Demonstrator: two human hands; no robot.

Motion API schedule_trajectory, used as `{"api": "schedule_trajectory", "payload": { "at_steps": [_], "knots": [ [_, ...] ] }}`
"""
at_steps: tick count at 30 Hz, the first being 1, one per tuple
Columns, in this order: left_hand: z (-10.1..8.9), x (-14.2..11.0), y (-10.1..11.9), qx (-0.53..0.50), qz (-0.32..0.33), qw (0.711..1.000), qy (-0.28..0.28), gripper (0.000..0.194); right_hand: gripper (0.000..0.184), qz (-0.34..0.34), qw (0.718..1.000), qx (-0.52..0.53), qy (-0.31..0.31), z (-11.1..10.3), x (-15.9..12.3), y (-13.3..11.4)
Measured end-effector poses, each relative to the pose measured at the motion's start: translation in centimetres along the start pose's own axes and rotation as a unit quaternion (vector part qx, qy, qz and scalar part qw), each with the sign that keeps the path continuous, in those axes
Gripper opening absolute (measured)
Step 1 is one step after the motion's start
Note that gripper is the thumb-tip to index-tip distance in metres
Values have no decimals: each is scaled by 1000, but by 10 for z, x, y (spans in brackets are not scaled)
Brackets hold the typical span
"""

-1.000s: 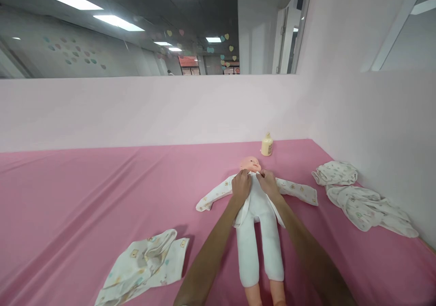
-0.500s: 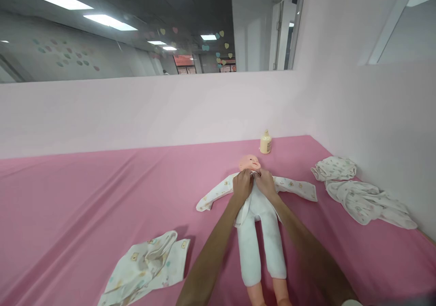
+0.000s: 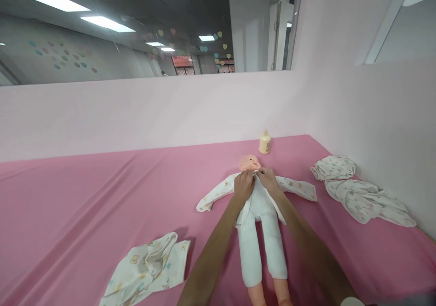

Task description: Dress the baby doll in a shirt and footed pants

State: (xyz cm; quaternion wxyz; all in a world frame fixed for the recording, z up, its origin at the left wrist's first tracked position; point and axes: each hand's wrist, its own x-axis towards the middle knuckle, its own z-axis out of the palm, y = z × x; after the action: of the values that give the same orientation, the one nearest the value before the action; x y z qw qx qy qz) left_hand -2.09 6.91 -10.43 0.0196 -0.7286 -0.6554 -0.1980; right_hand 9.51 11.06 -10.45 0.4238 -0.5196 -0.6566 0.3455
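Note:
A baby doll [image 3: 262, 233] with a white cloth body lies on its back on the pink sheet, head toward the wall. It wears a white patterned baby shirt [image 3: 218, 192], sleeves spread to both sides and the front parted over the belly. Just below the doll's chin, my left hand [image 3: 244, 185] is closed on the shirt's collar edge. Close beside it, my right hand [image 3: 268, 180] pinches the other collar edge. My fingers hide the exact spot where the two edges meet.
Patterned baby trousers [image 3: 150, 267] lie crumpled at the front left. A cream bottle [image 3: 265, 143] stands beyond the doll's head near the wall. Along the right wall lie a folded cloth [image 3: 334, 167] and a rumpled white garment [image 3: 368, 201]. The pink sheet [image 3: 85, 206] has creases on the left.
My right hand has shifted slightly right at the collar, and the shirt's right front edge shows more. My left hand stays nearly in place. The view has moved slightly.

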Motion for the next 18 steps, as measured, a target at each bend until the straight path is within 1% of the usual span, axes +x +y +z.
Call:
{"api": "schedule_trajectory", "payload": {
  "at_steps": [3,7,15,18],
  "knots": [
    [-2,0,1,3,7,1000,-8,21,22,0,1000,5,3,2,0,1],
    [-3,-1,1,1,7,1000,-4,22,23,3,1000,7,10,4,-5,-3],
    [0,-1,1,-20,-27,999,13,19,21,10,999,29,31,13,-15,-10],
    [0,0,1,-35,-54,998,19,17,20,16,999,26,40,17,-17,-11]
  ]
}}
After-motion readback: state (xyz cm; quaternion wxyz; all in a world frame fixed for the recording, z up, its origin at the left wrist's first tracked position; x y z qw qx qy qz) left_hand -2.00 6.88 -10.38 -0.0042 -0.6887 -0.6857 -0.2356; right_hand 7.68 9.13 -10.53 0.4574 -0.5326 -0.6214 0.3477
